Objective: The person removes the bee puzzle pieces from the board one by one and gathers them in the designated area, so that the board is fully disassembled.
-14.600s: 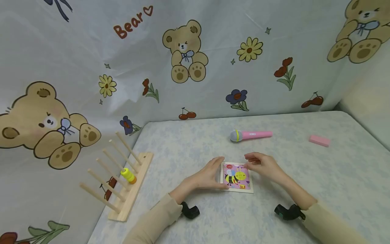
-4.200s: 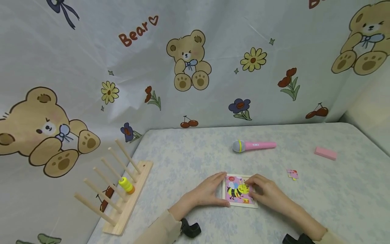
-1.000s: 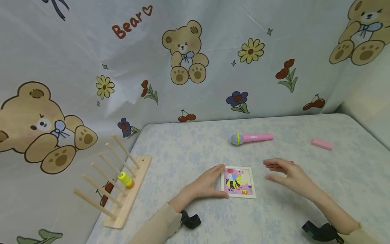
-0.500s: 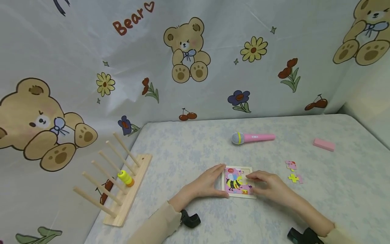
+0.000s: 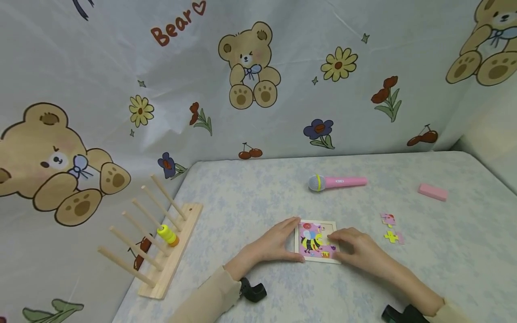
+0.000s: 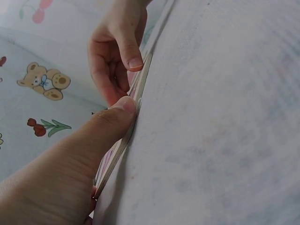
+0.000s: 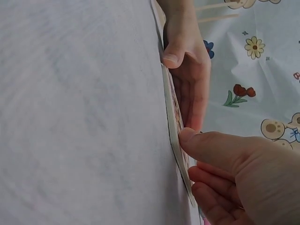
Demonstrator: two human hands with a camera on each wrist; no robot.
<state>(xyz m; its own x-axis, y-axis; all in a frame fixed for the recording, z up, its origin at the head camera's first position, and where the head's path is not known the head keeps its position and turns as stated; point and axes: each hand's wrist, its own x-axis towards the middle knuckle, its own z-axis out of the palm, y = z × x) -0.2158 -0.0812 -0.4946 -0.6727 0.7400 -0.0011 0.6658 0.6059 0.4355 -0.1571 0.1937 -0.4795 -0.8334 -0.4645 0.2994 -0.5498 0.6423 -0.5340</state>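
Note:
A small framed jigsaw puzzle [image 5: 310, 243] with a bee picture lies on the table, pale bare wood showing at its upper right. My left hand [image 5: 274, 244] holds the frame's left side between thumb and fingers. On the right side, my right hand [image 5: 363, 249] has its fingers curled over the puzzle, thumb at the frame edge [image 7: 174, 126]; whether a piece is between its fingertips is hidden. Two loose jigsaw pieces lie right of that hand: a pink and red one [image 5: 388, 219] and a yellow and pink one [image 5: 391, 237].
A pink toy microphone [image 5: 343, 182] lies behind the puzzle. Farther right is a pink block [image 5: 432, 192]. At the left stands a wooden peg rack [image 5: 177, 255], with yellow and orange rings [image 5: 167, 234] on one peg. A bear-print cloth [image 5: 173, 89] hangs behind the table.
My right hand has come left from beside the loose pieces back to the puzzle. The yellow and pink piece has left the frame since 4.2 s ago. My left hand stays in place.

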